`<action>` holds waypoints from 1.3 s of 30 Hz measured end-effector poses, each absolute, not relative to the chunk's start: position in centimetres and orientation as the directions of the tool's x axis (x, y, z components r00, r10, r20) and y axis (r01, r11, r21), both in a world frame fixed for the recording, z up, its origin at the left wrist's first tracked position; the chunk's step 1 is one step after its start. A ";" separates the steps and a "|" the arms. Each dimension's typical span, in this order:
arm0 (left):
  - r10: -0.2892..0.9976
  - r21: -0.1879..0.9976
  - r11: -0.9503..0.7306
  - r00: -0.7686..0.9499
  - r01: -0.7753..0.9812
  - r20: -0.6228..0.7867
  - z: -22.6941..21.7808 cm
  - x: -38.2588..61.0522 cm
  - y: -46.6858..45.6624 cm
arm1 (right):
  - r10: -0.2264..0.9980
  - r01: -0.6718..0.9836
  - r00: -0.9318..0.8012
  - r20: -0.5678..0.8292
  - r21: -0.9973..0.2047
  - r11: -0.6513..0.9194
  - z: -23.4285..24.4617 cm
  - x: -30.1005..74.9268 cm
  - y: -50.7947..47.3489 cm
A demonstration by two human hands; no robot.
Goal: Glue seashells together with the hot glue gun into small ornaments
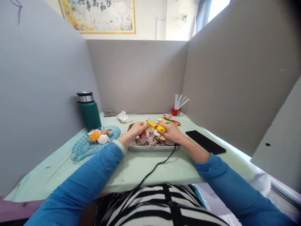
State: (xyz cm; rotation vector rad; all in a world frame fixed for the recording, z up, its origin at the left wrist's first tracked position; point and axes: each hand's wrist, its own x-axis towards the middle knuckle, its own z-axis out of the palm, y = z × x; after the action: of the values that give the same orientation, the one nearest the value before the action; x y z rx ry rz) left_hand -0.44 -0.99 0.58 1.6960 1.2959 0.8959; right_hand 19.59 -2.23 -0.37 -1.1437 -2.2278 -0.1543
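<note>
Glue gun (155, 126), yellow, sits at the centre of the frame in the right hand (171, 132), whose grip is closed round its body. Its front end points toward the left hand (137, 129), just left of centre, whose grip is closed with the fingertips pinching a small pale piece (146, 126); what that is cannot be told. Both hands are above a metal tray (154, 148) filled with shells (150, 142). A black cord (156, 165) runs from beside the right hand toward the bottom centre.

At centre left, a blue plate (80, 151) holds an orange shell (94, 136) and a white shell (102, 139), with a green bottle (89, 113) just behind it. A thin stick (58, 167) lies at lower left on the pale green surface (183, 171). Crumpled paper (123, 116) is near the surface's far edge, left of centre. Right of centre are red-handled scissors (173, 121) and a red cup (175, 112) with white sticks (178, 102) standing in it. A flat black slab (205, 142) lies at centre right
</note>
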 end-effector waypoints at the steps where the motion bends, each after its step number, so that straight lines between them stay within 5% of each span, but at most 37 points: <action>1: 0.972 0.902 -0.152 0.224 0.403 0.063 0.6 -0.4 -1.0 | 0.695 0.768 -0.431 0.575 -0.170 0.618 -0.4 19.6 -2.2; 39: 0.964 0.879 -0.175 0.258 0.445 0.061 0.3 -0.5 -0.9 | 0.710 0.768 -0.452 0.540 -0.168 0.617 -0.4 19.6 -2.2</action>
State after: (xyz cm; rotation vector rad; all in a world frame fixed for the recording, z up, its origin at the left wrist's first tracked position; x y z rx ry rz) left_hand -0.47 -0.92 0.31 1.7545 1.2961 0.8454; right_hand 19.57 -2.21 -0.39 -1.1581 -2.2674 -0.1335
